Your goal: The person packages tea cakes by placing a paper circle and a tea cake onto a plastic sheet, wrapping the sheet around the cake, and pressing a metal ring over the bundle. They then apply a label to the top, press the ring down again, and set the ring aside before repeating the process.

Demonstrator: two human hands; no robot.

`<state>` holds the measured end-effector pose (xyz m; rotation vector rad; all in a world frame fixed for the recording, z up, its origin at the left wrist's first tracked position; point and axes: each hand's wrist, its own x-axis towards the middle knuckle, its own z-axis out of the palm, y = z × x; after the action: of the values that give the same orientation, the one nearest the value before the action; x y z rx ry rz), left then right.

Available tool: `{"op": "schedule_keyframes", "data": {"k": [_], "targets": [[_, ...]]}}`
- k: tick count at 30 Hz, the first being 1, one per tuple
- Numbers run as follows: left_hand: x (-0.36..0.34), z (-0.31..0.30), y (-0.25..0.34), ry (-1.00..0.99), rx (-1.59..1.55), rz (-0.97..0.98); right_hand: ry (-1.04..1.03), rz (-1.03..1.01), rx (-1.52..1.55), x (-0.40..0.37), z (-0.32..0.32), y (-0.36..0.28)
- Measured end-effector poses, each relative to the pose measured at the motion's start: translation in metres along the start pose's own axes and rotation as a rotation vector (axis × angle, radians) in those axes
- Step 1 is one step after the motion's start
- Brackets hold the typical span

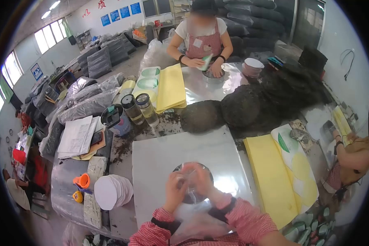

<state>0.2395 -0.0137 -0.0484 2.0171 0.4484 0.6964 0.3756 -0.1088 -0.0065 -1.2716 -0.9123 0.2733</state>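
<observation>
My left hand (175, 189) and my right hand (200, 180) are close together over a round, dark-rimmed piece (207, 169) on the shiny metal sheet (153, 164). Both hands have curled, closed fingers, partly blurred. Between them shows something clear and glossy, perhaps plastic film; its kind cannot be made out. My hands cover most of the round piece. Right of the sheet lie yellow sheets (266, 176) and a printed green-and-white sheet (289, 143). To the left is a stack of white round discs (112, 192).
Dark fibrous mats (201, 116) lie behind the metal sheet. Two lidded bottles (147, 110) stand at back left, near papers (76, 137) and an orange cup (83, 180). A co-worker (205, 39) handles a round tin (213, 77) opposite; another person (350, 160) works at right.
</observation>
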Motion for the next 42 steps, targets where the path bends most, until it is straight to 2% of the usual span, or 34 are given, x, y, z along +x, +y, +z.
{"op": "schedule_keyframes", "data": {"k": [1,2,3,5,6,7,9,10,11,12,13,15,18,20,22,24,26,27,29,30,32,33,35,36,38,39,41,42], "targets": [[0.004,0.000,0.008,0.112,0.133,-0.030,-0.270,-0.140,-0.250,-0.008,0.002,-0.015],[0.005,0.011,0.010,0.311,0.056,-0.031,-0.189,-0.189,-0.420,-0.028,0.007,-0.019],[0.012,0.007,0.016,0.329,0.050,-0.018,-0.139,-0.184,-0.472,-0.042,0.006,-0.015],[0.011,0.001,0.032,0.115,0.267,0.145,-0.209,-0.247,-0.557,-0.039,-0.010,-0.008],[0.009,-0.004,0.021,-0.065,0.446,0.346,-0.297,-0.145,-0.648,-0.027,-0.015,-0.015],[0.006,-0.005,0.028,-0.090,0.438,0.338,-0.377,-0.044,-0.739,-0.013,-0.020,-0.021],[0.006,-0.009,0.051,-0.188,0.325,0.210,-0.345,-0.077,-0.766,-0.019,-0.018,0.016],[0.007,-0.008,0.050,-0.290,0.489,0.187,-0.381,-0.100,-0.748,-0.020,-0.019,0.021],[0.009,-0.005,0.048,-0.282,0.468,0.214,-0.426,-0.127,-0.743,-0.018,-0.028,0.024],[0.008,-0.002,0.045,-0.306,0.582,0.185,-0.383,-0.173,-0.588,-0.018,-0.041,0.020],[0.007,0.001,0.044,-0.340,0.692,0.152,-0.378,-0.159,-0.629,-0.012,-0.064,0.003],[0.010,0.004,0.045,-0.362,0.703,0.148,-0.148,-0.215,-0.889,-0.004,-0.129,-0.038],[0.009,0.003,0.047,-0.371,0.749,0.130,0.318,-0.111,-1.412,-0.013,-0.278,0.013],[0.008,0.004,0.046,-0.364,0.771,0.129,0.373,-0.241,-1.767,-0.017,-0.338,0.017],[0.009,0.003,0.044,-0.356,0.777,0.128,0.327,-0.236,-1.744,-0.023,-0.377,0.047],[0.006,0.004,0.046,-0.368,0.790,0.130,0.286,-0.208,-1.718,-0.021,-0.383,0.051],[0.008,0.001,0.049,-0.384,0.777,0.132,0.386,0.574,-1.332,-0.005,-0.371,0.025],[0.009,-0.001,0.049,-0.385,0.787,0.138,0.392,0.573,-1.323,0.000,-0.374,0.024],[0.007,0.002,0.047,-0.373,0.764,0.133,0.554,0.627,-1.242,0.005,-0.388,0.022],[0.007,0.003,0.047,-0.378,0.762,0.127,0.549,0.634,-1.244,0.000,-0.387,0.029],[0.006,0.002,0.047,-0.376,0.762,0.148,0.440,-0.238,-1.652,-0.016,-0.375,0.053],[0.004,0.002,0.047,-0.376,0.766,0.149,0.443,-0.237,-1.649,-0.019,-0.377,0.062],[0.007,0.002,0.047,-0.380,0.781,0.159,0.426,-0.427,-1.736,-0.018,-0.383,0.073],[0.006,0.002,0.046,-0.371,0.777,0.159,0.437,-0.435,-1.733,-0.012,-0.381,0.068],[0.004,0.001,0.047,-0.357,0.759,0.163,0.346,0.244,-1.691,-0.009,-0.372,0.048],[0.005,0.001,0.047,-0.338,0.735,0.162,0.351,0.239,-1.690,-0.004,-0.370,0.040],[0.005,0.002,0.044,-0.328,0.725,0.150,0.633,0.203,-1.326,0.012,-0.370,0.025],[0.005,0.001,0.045,-0.328,0.737,0.163,0.531,0.163,-1.293,0.018,-0.339,-0.008]]}}
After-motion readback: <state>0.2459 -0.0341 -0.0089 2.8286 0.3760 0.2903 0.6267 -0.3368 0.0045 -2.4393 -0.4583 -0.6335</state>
